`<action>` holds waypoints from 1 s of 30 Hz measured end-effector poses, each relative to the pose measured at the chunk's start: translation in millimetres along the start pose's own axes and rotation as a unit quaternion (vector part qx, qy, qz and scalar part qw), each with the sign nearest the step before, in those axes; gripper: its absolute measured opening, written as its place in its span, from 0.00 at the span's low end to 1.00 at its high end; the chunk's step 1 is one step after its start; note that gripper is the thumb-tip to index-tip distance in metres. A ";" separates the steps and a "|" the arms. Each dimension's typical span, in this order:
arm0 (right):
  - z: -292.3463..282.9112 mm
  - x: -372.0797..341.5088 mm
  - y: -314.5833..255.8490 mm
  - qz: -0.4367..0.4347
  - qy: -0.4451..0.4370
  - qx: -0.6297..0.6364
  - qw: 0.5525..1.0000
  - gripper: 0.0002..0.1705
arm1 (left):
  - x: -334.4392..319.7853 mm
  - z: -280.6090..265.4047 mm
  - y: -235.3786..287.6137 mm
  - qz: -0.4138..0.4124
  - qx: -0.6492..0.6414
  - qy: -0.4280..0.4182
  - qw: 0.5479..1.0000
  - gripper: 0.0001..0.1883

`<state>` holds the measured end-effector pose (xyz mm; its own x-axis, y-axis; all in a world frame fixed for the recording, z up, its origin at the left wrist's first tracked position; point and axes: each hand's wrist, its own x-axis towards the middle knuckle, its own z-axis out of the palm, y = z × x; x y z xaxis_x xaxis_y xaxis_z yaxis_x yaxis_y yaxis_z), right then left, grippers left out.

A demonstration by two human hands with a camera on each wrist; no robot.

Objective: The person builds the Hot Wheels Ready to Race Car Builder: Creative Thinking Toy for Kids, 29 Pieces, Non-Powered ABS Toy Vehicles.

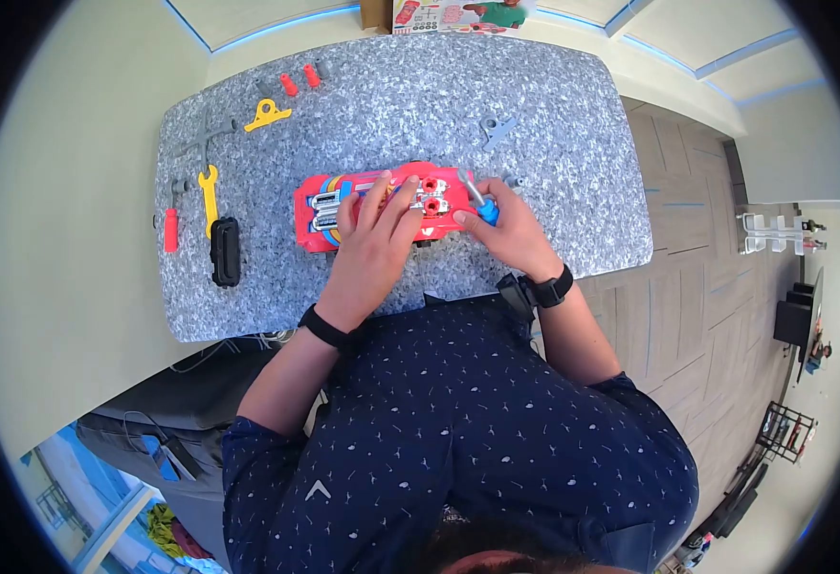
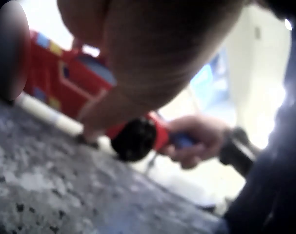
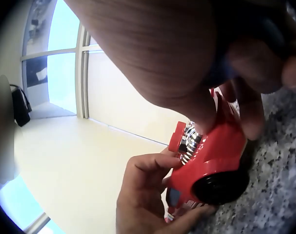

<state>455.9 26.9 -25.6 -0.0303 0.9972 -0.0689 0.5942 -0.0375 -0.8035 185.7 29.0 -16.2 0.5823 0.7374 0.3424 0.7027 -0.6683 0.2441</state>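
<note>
A red toy car (image 1: 310, 212) with chrome engine parts lies along the near middle of the grey speckled table (image 1: 554, 115). Over its middle, my left hand (image 1: 374, 239) grips the body, thumb on one side and fingers across the top, as the right wrist view also shows. At the car's right end my right hand (image 1: 516, 234) holds a toy tool with a blue handle (image 1: 488, 211) and a grey shaft, which points up and away. My right thumb rests on the car's edge. A black wheel (image 3: 221, 187) shows low on the car's side.
On the left lie a yellow wrench (image 1: 210, 196), a black oblong part (image 1: 226, 253), a red-handled piece (image 1: 171, 230) and a grey cross-shaped tool (image 1: 207, 141). Farther back are a yellow bracket (image 1: 268, 115) and red pieces (image 1: 289, 85). A grey bracket (image 1: 497, 131) lies beyond the car.
</note>
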 end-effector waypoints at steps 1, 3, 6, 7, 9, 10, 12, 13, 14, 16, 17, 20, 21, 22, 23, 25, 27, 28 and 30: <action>-16.4 1.4 -22.5 0.057 -0.030 -0.044 0.997 0.22 | 0.0 -2.0 -1.7 0.001 -0.001 -0.008 1.000 0.19; -39.2 7.2 -42.9 0.123 -0.027 -0.080 0.989 0.19 | -0.7 -7.2 -5.6 -0.005 -0.010 -0.023 1.000 0.26; -73.2 38.8 -21.7 0.034 0.076 -0.101 0.991 0.16 | 1.9 -23.7 -10.3 -0.040 -0.009 -0.042 0.998 0.45; -79.7 55.8 4.6 -0.072 0.111 -0.136 0.982 0.17 | 6.1 -36.0 -10.8 -0.063 0.008 -0.051 0.997 0.52; -83.5 80.0 25.8 -0.164 0.119 -0.170 0.964 0.20 | 6.4 -44.0 -16.9 -0.097 0.046 -0.081 0.991 0.62; -83.9 89.2 27.8 -0.154 0.093 -0.169 0.969 0.22 | 6.6 -44.3 -23.4 -0.108 0.067 -0.101 0.987 0.64; -79.9 110.7 43.3 -0.182 0.054 -0.176 0.966 0.30 | 7.9 -42.7 -30.5 -0.118 0.086 -0.119 0.982 0.67; -78.9 119.7 41.8 -0.135 0.050 -0.194 0.970 0.32 | 7.5 -40.2 -33.2 -0.118 0.082 -0.118 0.983 0.66; -76.0 126.6 41.2 -0.085 0.045 -0.212 0.972 0.34 | 6.3 -38.0 -34.8 -0.117 0.076 -0.118 0.983 0.66; -72.9 134.4 39.7 -0.029 0.041 -0.250 0.967 0.42 | 5.4 -35.2 -35.4 -0.115 0.082 -0.107 0.984 0.64; -70.7 135.1 39.5 -0.031 0.042 -0.259 0.965 0.41 | 5.5 -33.4 -35.9 -0.113 0.085 -0.101 0.985 0.63; -66.1 138.1 42.8 -0.032 0.040 -0.272 0.961 0.39 | 3.1 -24.6 -38.5 -0.100 0.115 -0.078 0.985 0.56; -65.9 140.3 44.5 -0.030 0.036 -0.268 0.962 0.38 | 2.7 -24.1 -38.5 -0.100 0.121 -0.079 0.984 0.55; -66.2 141.8 45.4 -0.028 0.030 -0.264 0.964 0.38 | 3.4 -25.5 -36.8 -0.101 0.126 -0.081 0.984 0.53; -68.2 142.6 46.7 -0.021 0.018 -0.256 0.966 0.38 | 3.6 -27.1 -34.9 -0.101 0.131 -0.082 0.983 0.51; -76.0 143.0 49.3 -0.007 -0.006 -0.238 0.971 0.37 | 6.4 -32.6 -37.4 -0.110 0.048 -0.070 0.990 0.50; -81.0 141.4 59.3 -0.018 0.004 -0.240 0.970 0.37 | 9.5 -41.7 -41.5 -0.134 -0.061 -0.041 0.988 0.49; -83.1 139.0 61.3 -0.023 0.009 -0.241 0.970 0.37 | 10.6 -46.6 -42.9 -0.153 -0.130 -0.020 0.979 0.48; -85.4 131.7 65.9 -0.030 0.030 -0.245 0.968 0.38 | 10.2 -53.5 -48.2 -0.178 -0.274 0.016 0.945 0.46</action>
<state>559.6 161.3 -37.1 -0.0394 0.9991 0.0160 0.9036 0.0425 -0.4262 135.9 63.5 24.0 0.3295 0.9277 0.1756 0.5290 -0.3354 0.7795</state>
